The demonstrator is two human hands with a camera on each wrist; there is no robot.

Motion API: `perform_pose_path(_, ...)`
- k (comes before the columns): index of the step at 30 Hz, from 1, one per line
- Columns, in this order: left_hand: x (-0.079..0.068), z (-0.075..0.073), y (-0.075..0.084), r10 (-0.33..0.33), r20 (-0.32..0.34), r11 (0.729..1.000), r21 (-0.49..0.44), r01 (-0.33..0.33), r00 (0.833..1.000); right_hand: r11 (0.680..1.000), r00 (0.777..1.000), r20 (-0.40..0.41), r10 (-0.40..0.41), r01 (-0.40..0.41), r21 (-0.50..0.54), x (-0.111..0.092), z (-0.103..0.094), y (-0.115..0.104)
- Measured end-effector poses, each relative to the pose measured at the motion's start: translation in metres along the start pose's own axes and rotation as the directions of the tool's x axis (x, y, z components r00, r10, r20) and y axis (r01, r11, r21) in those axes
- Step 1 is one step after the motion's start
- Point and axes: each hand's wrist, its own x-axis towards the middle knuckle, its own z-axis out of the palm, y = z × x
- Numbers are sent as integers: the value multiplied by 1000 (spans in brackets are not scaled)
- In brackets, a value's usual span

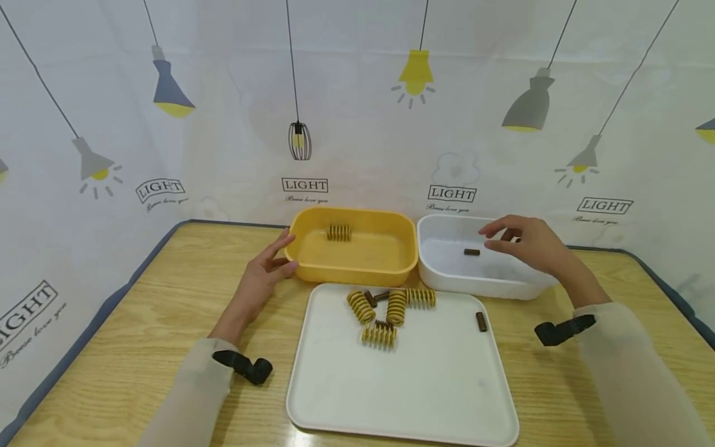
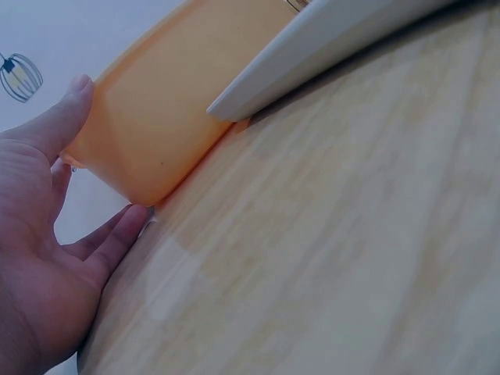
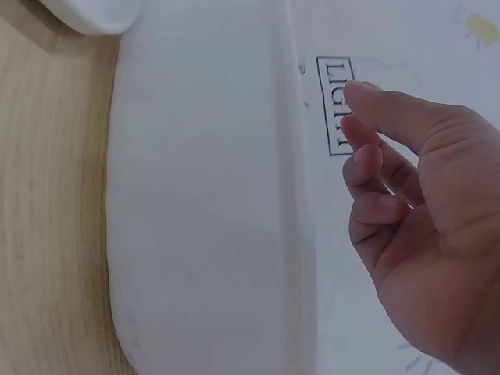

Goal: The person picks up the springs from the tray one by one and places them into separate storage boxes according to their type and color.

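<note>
My left hand [image 1: 259,279] touches the left end of the yellow bin [image 1: 357,275], thumb and fingers spread at its rim and side wall. One yellow coil spring [image 1: 338,233] lies inside that bin. Over the white bin [image 1: 475,285], my right hand [image 1: 527,242] hovers with loosely bent fingers and nothing between them. A small brown spring [image 1: 472,252] lies on the white bin's floor, left of the fingertips. Several yellow springs [image 1: 396,307] are clustered at the far side of the white tray [image 1: 402,391], with small brown springs [image 1: 370,299] among them.
Another brown spring [image 1: 481,321] sits alone near the tray's right edge. Both bins stand side by side behind the tray on the wooden table [image 1: 139,335]. A white curtain [image 1: 357,93] printed with lamps hangs right behind the bins.
</note>
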Motion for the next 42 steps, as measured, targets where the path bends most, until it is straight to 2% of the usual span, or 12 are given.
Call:
perform_pose_path(5, -7, 3, 13, 5, 4, 1000, -3, -5, 1000, 997, 997, -30, -66, 67, 37, -16, 4, -11)
perform_pose_path(10, -4, 0, 5, 8, 0, 1000, 3, -8, 1000, 988, 987, -71, -141, 145, 49, -30, 9, -24)
perform_pose_path(15, 1, -3, -8, 11, -13, 1000, 20, -11, 1000, 968, 972, -56, -228, 233, 96, -44, 15, -33)
perform_pose_path(18, 1, -3, -8, 23, -11, 999, 24, -23, 1000, 951, 962, -33, -272, 273, 143, -51, 21, -36)
perform_pose_path(21, -4, -1, 1, 11, -5, 1000, 22, -11, 1000, 940, 954, -14, -300, 298, 167, -59, 27, -37)
perform_pose_path(25, -3, 0, 0, 14, -5, 1000, 23, -14, 1000, 929, 949, 17, -314, 303, 212, -72, 36, -36)
perform_pose_path(28, 3, -2, -10, 35, -6, 999, 34, -34, 999, 924, 951, 32, -309, 292, 249, -81, 42, -34)
perform_pose_path(30, 3, -3, -9, 39, -10, 998, 43, -39, 999, 921, 951, 45, -307, 284, 266, -84, 46, -31)
perform_pose_path(35, 3, -6, -8, 41, -19, 998, 50, -40, 999, 922, 961, 68, -269, 236, 305, -90, 52, -26)
perform_pose_path(39, 5, -4, -9, 27, -4, 999, 25, -27, 1000, 930, 975, 80, -208, 172, 323, -95, 52, -21)
perform_pose_path(42, 4, -2, -8, 12, 0, 1000, 2, -12, 1000, 930, 976, 99, -193, 149, 335, -96, 54, -16)
